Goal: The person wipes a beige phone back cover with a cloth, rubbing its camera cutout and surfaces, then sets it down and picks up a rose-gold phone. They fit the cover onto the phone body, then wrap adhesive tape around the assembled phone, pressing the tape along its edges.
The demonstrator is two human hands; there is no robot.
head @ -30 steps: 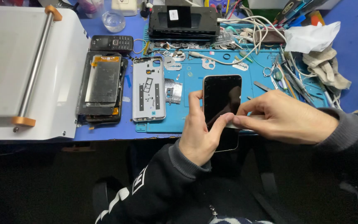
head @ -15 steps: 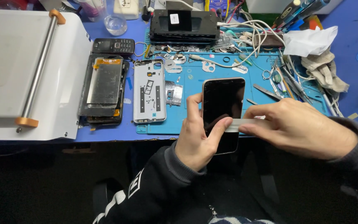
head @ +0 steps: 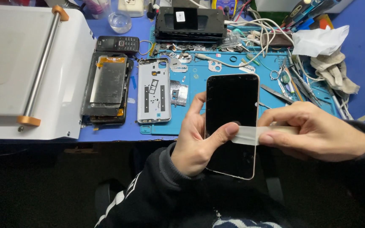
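Grey phone frame (head: 153, 90) (white machine (head: 22, 63) beyond) lies left of phone (head: 232, 114).

My view: blue desk (head: 106, 134), crowded.
White machine (head: 9, 67) at the left edge, teal mat (head: 191, 74) mid-desk, rags (head: 330, 63) right.

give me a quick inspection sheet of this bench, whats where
surface: blue bench with teal mat.
job's things: dark-screened phone in left hand; right hand pinches a pale tape strip that the left thumb presses onto the screen.
clutter: opened phone, grey back cover, keypad phone, rags, hand tools.
fingers: both hands closed on their things.
cables: white cables behind the mat.
surroundings: white roller machine at left, black box at back.
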